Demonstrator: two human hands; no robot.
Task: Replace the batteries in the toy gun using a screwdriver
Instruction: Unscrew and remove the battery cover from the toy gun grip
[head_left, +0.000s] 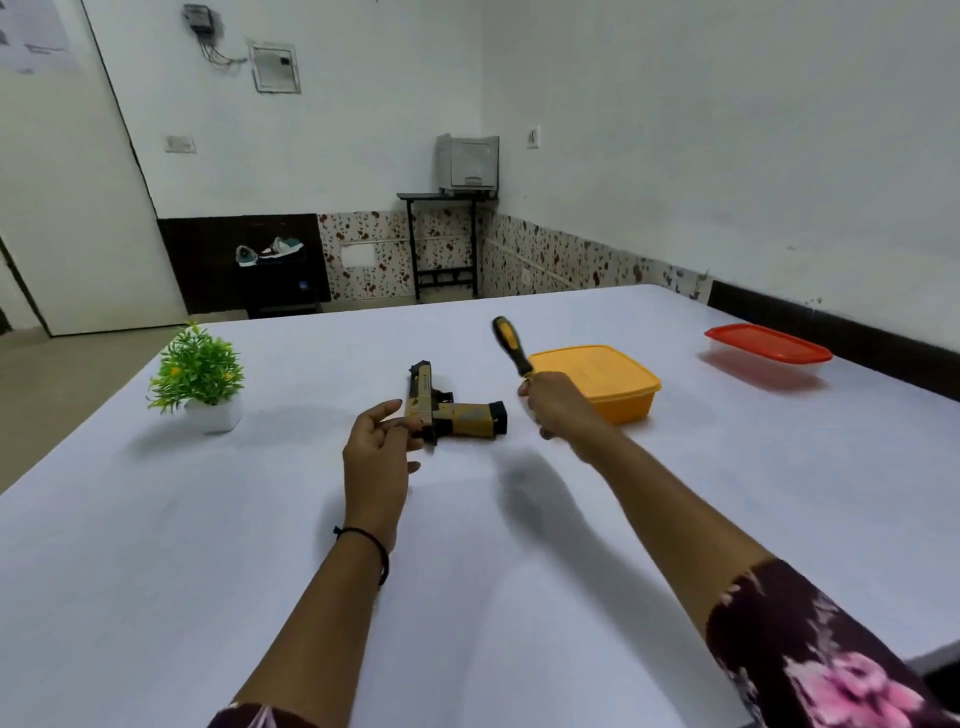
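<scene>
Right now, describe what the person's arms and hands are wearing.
The left hand and right hand are bare. A thin black band circles the left wrist. The right sleeve is dark maroon with pink and white flowers; the left sleeve matches.

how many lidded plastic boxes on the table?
2. A yellow box sits just beyond the right hand, which grips the screwdriver; a red-lidded box lies farther right, near the far edge of the table. Nothing here seems able to hide another.
</scene>
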